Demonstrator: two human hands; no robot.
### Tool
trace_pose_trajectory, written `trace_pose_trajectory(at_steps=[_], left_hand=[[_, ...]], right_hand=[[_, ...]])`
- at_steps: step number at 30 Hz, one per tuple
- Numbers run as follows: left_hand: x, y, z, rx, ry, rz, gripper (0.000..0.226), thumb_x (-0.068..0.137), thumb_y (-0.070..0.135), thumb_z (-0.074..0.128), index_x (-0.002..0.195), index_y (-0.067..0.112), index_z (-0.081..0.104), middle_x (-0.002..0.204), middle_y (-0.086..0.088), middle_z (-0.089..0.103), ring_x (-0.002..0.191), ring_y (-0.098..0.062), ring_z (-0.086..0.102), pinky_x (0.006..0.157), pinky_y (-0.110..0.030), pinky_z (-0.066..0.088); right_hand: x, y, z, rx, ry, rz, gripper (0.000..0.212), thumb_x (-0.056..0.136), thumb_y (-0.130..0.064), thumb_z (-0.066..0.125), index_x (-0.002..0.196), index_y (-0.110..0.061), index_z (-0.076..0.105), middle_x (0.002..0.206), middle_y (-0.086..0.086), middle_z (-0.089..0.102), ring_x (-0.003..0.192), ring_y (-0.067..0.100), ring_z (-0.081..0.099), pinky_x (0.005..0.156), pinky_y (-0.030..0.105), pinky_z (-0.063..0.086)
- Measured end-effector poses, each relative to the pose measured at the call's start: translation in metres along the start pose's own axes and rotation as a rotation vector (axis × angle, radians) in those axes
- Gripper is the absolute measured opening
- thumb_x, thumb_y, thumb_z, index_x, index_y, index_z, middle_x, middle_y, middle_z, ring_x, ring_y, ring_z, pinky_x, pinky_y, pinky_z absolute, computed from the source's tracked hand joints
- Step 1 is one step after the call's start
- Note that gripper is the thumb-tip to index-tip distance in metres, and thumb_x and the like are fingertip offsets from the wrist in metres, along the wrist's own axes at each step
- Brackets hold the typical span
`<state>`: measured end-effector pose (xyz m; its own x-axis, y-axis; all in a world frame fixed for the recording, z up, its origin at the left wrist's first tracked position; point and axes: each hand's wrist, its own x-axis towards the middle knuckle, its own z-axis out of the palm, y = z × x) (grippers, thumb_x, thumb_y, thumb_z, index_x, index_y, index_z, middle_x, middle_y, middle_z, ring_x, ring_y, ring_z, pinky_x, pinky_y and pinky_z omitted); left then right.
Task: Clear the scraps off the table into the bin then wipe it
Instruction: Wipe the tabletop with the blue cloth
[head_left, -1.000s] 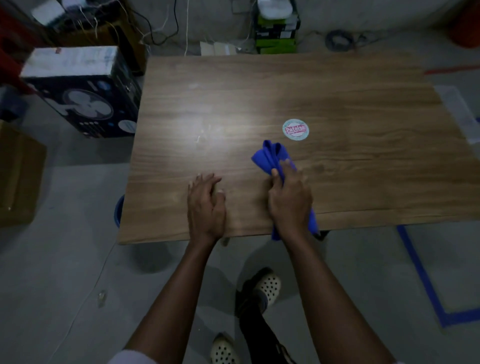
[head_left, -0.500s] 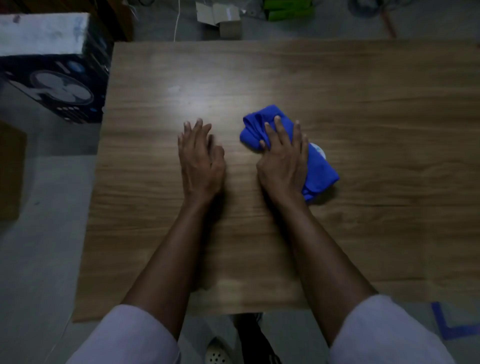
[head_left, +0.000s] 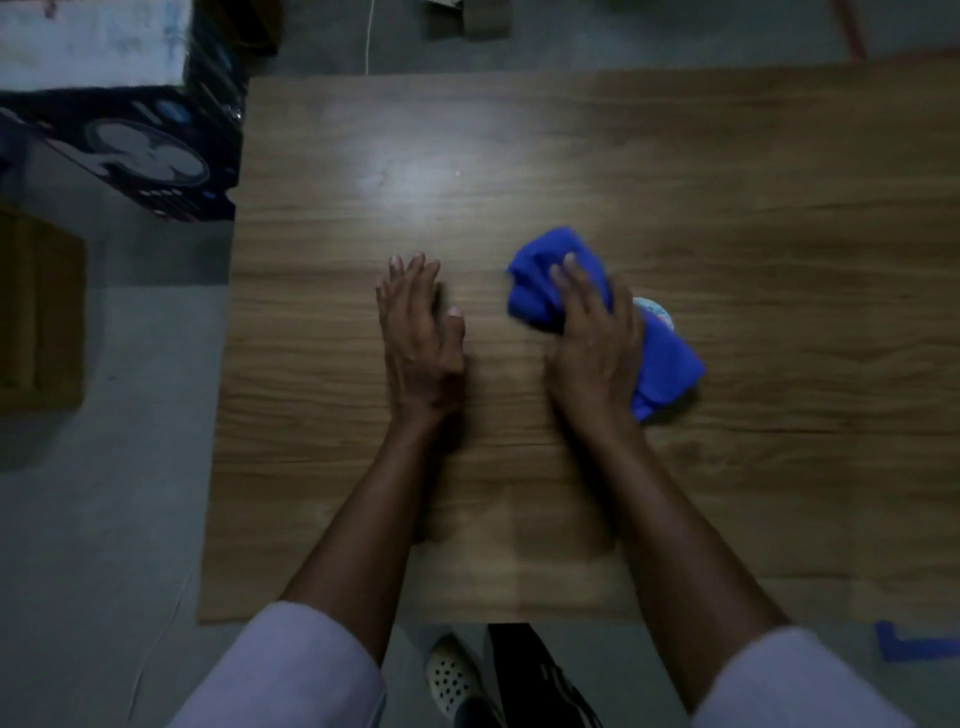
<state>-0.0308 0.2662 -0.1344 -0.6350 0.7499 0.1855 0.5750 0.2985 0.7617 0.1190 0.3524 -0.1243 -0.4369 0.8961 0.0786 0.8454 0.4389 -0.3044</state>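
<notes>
Head view, looking down on a wooden table (head_left: 701, 171). The left hand (head_left: 421, 338) lies palm down on the wood, fingers straight and close together, thumb set out toward the right. The right hand (head_left: 597, 353) lies on a bunched blue cloth (head_left: 672, 366), its fingers nearly straight over the folds and pressing them onto the tabletop. The cloth sits near the middle of the table, well apart from the left hand. Its far side covers part of a round sticker (head_left: 658, 313).

Bare wood extends from both hands to the far edge, and from the cloth to the right border of the view; the table's right edge lies out of view. The left edge and the near edge are both visible, and both forearms cross the near edge.

A fan carton (head_left: 150, 156) stands just beside the far left corner. A brown cardboard box (head_left: 41, 312) rests on the floor, apart from the left edge. Blue floor tape (head_left: 906, 647) lies near the near edge, at right. A perforated shoe (head_left: 453, 675) shows below it.
</notes>
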Motion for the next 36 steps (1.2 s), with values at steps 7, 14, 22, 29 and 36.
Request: trace_pose_trajectory(at_steps=[7,14,22,29,36], left_hand=[[0.000,0.004,0.004,0.006,-0.012,0.037,0.060,0.092,0.030,0.046,0.140,-0.005,0.053,0.151,-0.021,0.049,0.149,-0.038,0.032,0.127,-0.034,0.001],[-0.005,0.003,-0.002,-0.026,-0.033,0.044,0.059,0.087,0.025,0.050,0.141,0.001,0.052,0.153,-0.015,0.047,0.153,-0.032,0.027,0.128,-0.036,0.000],[-0.002,0.005,-0.001,-0.032,-0.050,0.063,0.063,0.086,0.029,0.049,0.141,-0.001,0.052,0.151,-0.017,0.048,0.151,-0.034,0.028,0.128,-0.039,0.002],[0.000,0.003,-0.002,-0.074,-0.044,0.050,0.064,0.086,0.031,0.048,0.138,-0.005,0.054,0.148,-0.020,0.051,0.149,-0.039,0.032,0.127,-0.031,0.001],[-0.009,0.000,-0.009,-0.163,-0.099,0.028,0.063,0.086,0.030,0.044,0.142,0.002,0.052,0.151,-0.014,0.049,0.151,-0.030,0.031,0.127,-0.050,0.011]], right_hand=[[0.013,-0.044,0.005,0.069,-0.078,-0.044,0.067,0.079,-0.009,0.059,0.145,-0.016,0.052,0.155,-0.003,0.046,0.141,0.039,0.038,0.111,0.042,0.023],[0.057,-0.007,-0.003,-0.022,-0.095,-0.006,0.072,0.084,0.003,0.052,0.152,-0.019,0.043,0.160,-0.006,0.037,0.148,0.037,0.027,0.119,0.043,0.021],[0.016,-0.019,0.001,-0.030,-0.074,-0.115,0.073,0.073,0.002,0.059,0.145,-0.011,0.052,0.153,0.001,0.049,0.138,0.041,0.042,0.110,0.046,0.032],[-0.006,-0.049,0.005,0.067,-0.097,-0.065,0.070,0.079,-0.007,0.055,0.148,-0.014,0.049,0.156,-0.001,0.045,0.140,0.038,0.038,0.112,0.043,0.026],[-0.071,-0.003,-0.011,-0.015,-0.065,-0.112,0.057,0.095,-0.036,0.050,0.152,-0.031,0.042,0.161,-0.015,0.034,0.149,0.024,0.029,0.116,0.047,0.028]])
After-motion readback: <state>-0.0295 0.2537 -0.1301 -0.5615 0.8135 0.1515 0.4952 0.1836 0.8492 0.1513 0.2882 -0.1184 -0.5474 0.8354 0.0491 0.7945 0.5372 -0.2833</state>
